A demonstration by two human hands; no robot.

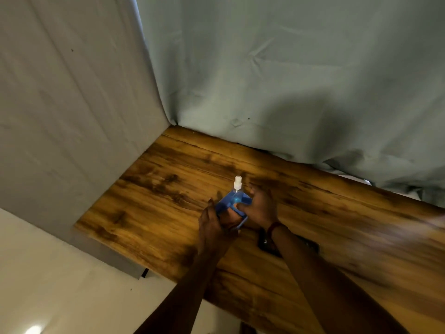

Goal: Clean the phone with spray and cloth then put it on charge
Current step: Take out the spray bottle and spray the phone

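Centrally: spray bottle (237, 183) upright on wooden table (154, 189) | left hand (213, 224) and right hand (261, 208) close around blue cloth (232, 206) | dark phone (265, 241) probably beneath right wrist | advice: unfold cloth fully before wiping.

Bare forearms, red wristband (275, 226) on right wrist
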